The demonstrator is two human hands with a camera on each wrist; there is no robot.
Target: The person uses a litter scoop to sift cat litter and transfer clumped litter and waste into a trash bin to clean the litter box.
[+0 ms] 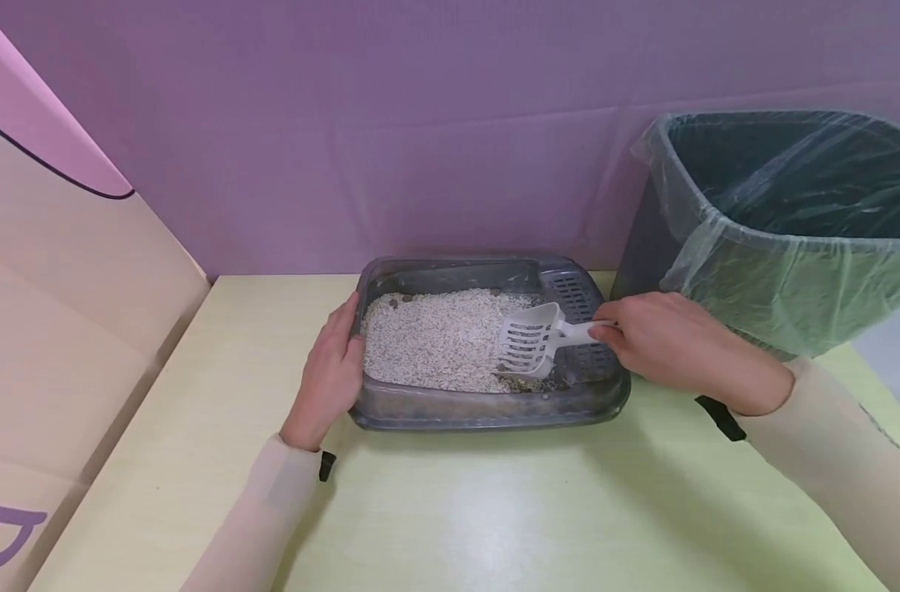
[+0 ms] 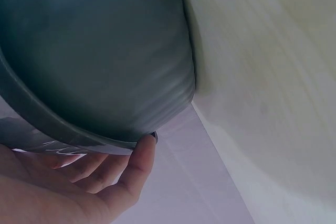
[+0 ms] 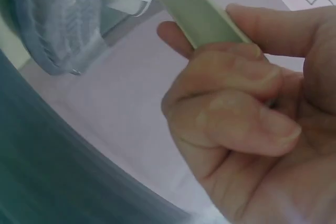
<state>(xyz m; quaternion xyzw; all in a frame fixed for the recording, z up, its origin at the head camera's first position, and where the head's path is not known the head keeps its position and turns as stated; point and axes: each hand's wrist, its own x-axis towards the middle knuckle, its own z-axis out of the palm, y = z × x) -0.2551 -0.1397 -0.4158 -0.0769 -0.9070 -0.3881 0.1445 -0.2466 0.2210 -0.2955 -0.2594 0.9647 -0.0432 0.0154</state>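
A grey litter box (image 1: 487,418) holds pale, grainy litter (image 1: 435,341) with a few dark clumps near its far left corner. My left hand (image 1: 330,370) grips the box's left rim; the left wrist view shows its fingers (image 2: 139,163) bent against the rim from outside. In my right hand (image 1: 665,341) is the handle of a white slotted litter scoop (image 1: 527,339), fingers curled round it in the right wrist view. The scoop's head overlaps the right part of the litter, tilted, with dark bits by its lower edge.
Right of the box stands a dark bin (image 1: 646,234) lined with a thin clear bag (image 1: 776,288). The box has a perforated step (image 1: 572,292) at its right end. Behind the pale table (image 1: 457,510) hangs a purple backdrop (image 1: 420,148), and a printed panel stands left.
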